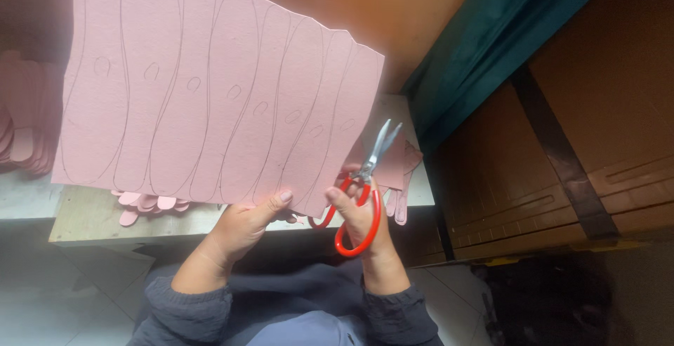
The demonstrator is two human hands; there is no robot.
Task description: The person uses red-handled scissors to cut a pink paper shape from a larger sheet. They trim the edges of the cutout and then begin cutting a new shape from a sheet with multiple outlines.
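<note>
Soft, dim daylight, weak shadows (edges blurred, lower right corner nearly black)

I have only one view, from the camera on the person's head. It looks steeply down and slightly forward, from close above the grip. The right hand (361, 216) on the scissors (361, 191) sits just below the picture's centre; the left hand (246, 223) grips beside it. The pink sheet (210, 86) fills the upper left.

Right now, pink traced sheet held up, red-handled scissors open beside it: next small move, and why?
Probably slide the open red-handled scissors in the right hand onto the nearest pencil line of the pink traced sheet: the blades sit just off its right edge, and the left hand pinches the bottom edge.
</note>
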